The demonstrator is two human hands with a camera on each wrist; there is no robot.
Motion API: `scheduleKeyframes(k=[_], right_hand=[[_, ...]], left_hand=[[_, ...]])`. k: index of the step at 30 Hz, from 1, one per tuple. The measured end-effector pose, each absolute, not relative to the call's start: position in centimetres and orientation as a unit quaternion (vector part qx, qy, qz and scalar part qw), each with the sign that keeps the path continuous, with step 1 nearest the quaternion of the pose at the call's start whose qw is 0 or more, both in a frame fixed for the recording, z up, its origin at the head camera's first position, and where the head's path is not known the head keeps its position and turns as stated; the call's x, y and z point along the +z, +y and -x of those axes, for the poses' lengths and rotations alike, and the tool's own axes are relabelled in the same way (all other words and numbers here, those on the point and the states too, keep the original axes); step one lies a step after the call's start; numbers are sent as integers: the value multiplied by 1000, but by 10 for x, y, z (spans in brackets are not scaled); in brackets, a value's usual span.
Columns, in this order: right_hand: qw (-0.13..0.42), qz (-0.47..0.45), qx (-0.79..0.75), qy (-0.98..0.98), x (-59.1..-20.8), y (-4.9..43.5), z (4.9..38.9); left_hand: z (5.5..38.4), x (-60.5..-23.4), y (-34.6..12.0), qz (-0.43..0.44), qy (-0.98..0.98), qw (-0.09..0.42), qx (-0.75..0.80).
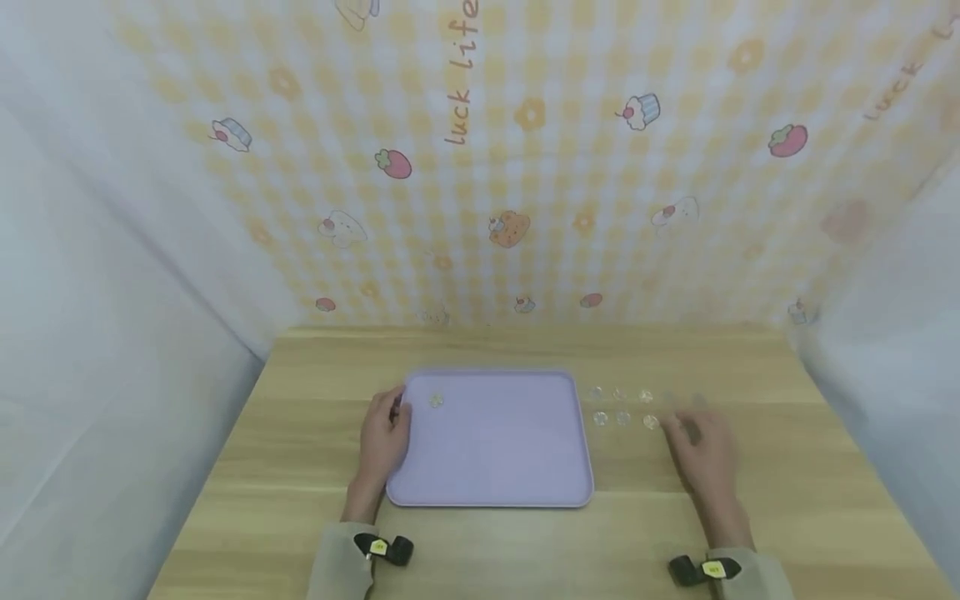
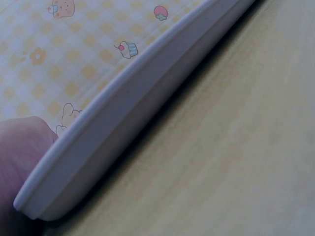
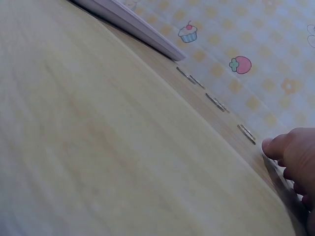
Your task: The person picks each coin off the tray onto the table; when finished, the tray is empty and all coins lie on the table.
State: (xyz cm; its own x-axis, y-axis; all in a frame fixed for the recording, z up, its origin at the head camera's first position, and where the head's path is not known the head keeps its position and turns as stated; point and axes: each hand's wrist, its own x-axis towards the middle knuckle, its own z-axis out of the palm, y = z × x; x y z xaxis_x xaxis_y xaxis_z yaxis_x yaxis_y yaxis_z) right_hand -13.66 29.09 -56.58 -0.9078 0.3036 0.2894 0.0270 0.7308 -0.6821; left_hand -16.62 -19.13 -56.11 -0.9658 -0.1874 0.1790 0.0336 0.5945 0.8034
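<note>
A pale purple tray lies on the wooden table. My left hand grips its left edge, thumb at the rim; in the left wrist view, part of that hand shows beside the tray's outer wall. One small clear flower-shaped piece sits in the tray's upper left. Right of the tray, several similar clear pieces lie in two rows. My right hand is low over the right end of these rows, fingers bent, thumb tip near a yellowish piece. Whether its fingertips hold a piece is hidden.
The wooden table extends in front of the tray and to both sides. A yellow checked cloth with printed cakes and strawberries hangs behind its far edge. White cloth walls stand at left and right.
</note>
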Motion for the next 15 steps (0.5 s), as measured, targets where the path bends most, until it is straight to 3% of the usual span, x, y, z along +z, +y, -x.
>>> scheduleKeyframes(k=[9,15], right_hand=[[196,96,347,-912,-573,287,122],[188,95,341,-916,-571,291,132]], left_hand=[[158,-566,-194,-46,-888,114,-443],[162,-561,-192,-41,-882,119,-455]])
